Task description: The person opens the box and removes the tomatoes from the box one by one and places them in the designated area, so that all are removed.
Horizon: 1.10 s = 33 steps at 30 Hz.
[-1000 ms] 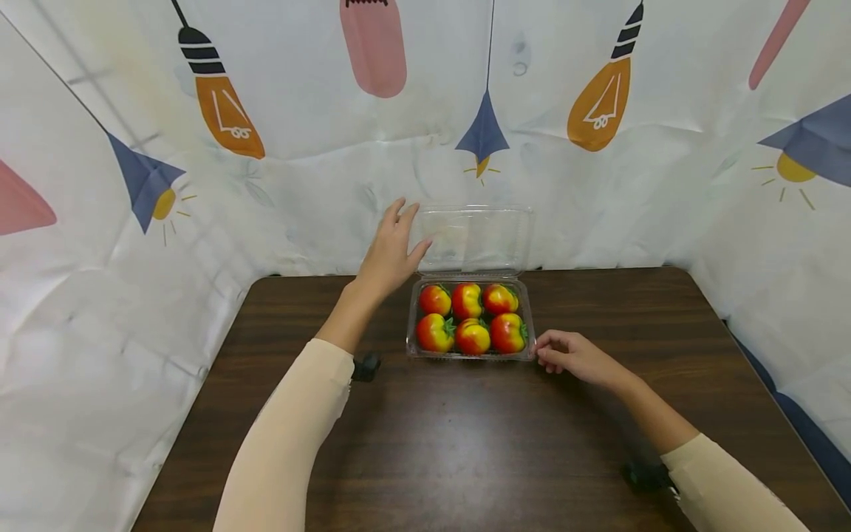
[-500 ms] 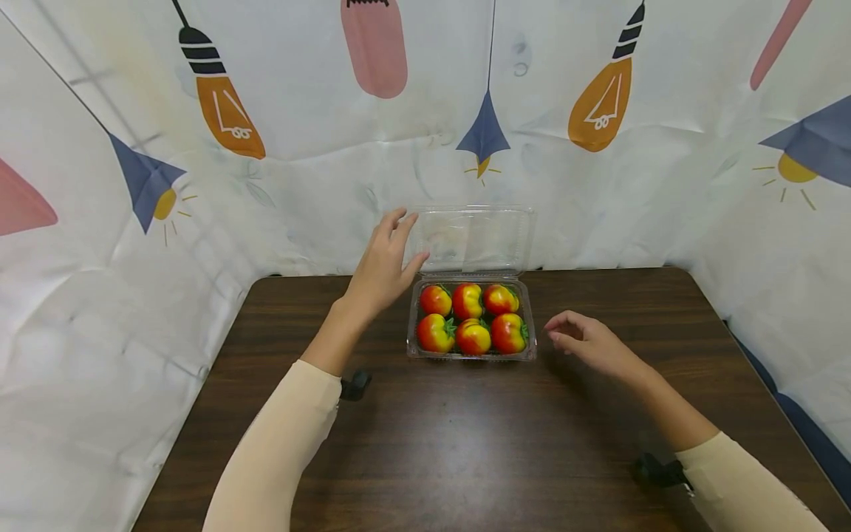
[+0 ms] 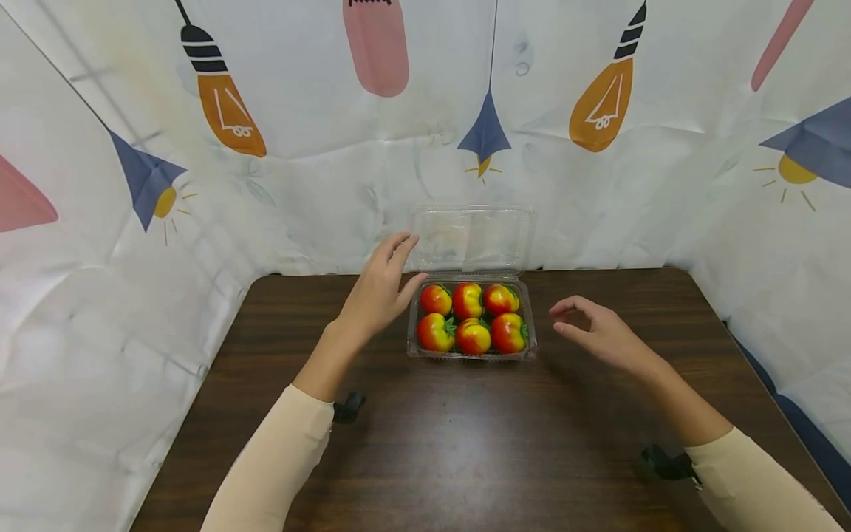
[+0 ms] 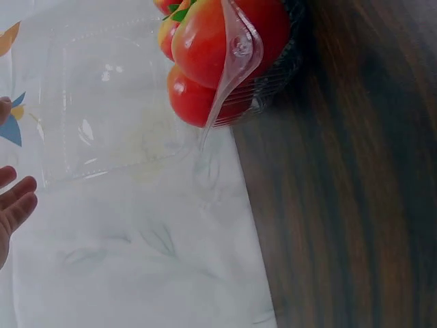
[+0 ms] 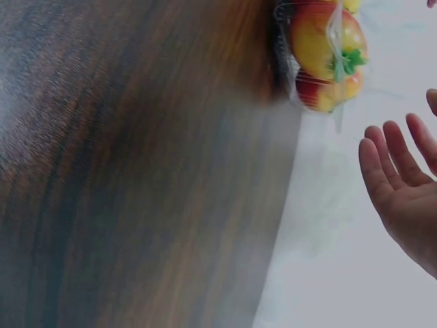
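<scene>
A clear plastic clamshell box [image 3: 530,347] lies near the table's far edge, its transparent lid [image 3: 492,236] standing raised against the cloth behind. Inside sit several red-and-yellow, tomato-like fruits [image 3: 473,337] with green leaves, in two rows. My left hand [image 3: 377,288] hovers at the box's back left corner, fingers extended, thumb close to the rim; whether it touches cannot be told. To the right of the box, my right hand [image 3: 601,334] is held apart from it, fingers loosely bent and holding nothing. In the right wrist view the right hand's fingers [image 5: 403,157] look spread and relaxed.
The dark wood-grain table [image 3: 452,458] extends in front of the box and to both sides. A white cloth [image 3: 319,192] printed with lamps and bulbs hangs behind and at the sides. Black wrist devices [image 3: 349,408] are worn under both forearms.
My left hand has come down and slightly towards me along the lid's left side. The right hand has drawn away from the box's front right corner. Box and fruits stay put.
</scene>
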Each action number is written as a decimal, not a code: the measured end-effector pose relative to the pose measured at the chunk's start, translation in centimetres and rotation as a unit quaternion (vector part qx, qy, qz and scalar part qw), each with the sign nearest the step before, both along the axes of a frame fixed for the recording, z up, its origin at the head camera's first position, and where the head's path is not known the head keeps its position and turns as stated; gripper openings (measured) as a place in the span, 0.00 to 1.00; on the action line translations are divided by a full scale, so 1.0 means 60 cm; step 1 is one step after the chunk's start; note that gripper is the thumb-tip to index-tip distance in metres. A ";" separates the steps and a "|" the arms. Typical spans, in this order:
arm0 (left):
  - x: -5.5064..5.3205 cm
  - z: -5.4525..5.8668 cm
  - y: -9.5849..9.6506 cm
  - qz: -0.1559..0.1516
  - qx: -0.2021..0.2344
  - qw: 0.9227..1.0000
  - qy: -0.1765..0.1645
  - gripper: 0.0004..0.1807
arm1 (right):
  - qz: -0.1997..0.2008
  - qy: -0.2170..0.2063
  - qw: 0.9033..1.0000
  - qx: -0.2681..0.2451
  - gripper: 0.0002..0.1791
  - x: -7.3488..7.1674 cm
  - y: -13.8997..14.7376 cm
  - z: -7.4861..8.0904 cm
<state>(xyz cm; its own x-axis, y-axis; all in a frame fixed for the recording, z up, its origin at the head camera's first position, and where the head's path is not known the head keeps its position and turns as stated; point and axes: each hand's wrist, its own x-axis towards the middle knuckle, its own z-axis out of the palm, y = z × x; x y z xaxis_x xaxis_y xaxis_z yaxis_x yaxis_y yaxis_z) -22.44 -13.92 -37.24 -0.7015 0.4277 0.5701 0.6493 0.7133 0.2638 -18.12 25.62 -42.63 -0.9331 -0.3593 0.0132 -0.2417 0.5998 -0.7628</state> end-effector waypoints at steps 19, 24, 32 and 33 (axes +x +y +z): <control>0.047 -0.056 -0.016 0.010 0.030 0.997 -0.067 0.37 | 0.039 0.014 0.999 -0.007 0.27 -0.017 -0.010 0.034; 0.055 -0.071 -0.023 0.014 0.051 0.991 -0.123 0.37 | 0.056 0.024 0.998 0.001 0.31 -0.024 -0.015 0.039; 0.062 -0.092 -0.038 0.024 0.104 0.968 -0.227 0.40 | 0.078 0.028 0.996 0.025 0.36 -0.035 -0.024 0.049; 0.062 -0.094 -0.039 0.027 0.113 0.963 -0.244 0.40 | 0.082 0.030 0.996 0.030 0.37 -0.037 -0.026 0.049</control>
<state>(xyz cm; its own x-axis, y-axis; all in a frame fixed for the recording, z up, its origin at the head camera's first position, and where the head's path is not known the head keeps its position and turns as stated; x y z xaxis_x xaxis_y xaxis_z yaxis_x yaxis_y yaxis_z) -18.70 -16.28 -42.90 -0.9272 0.2866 0.2414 0.3723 0.6317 0.6800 -20.34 24.08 -39.69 -0.8606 -0.5077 0.0402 -0.3831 0.5932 -0.7081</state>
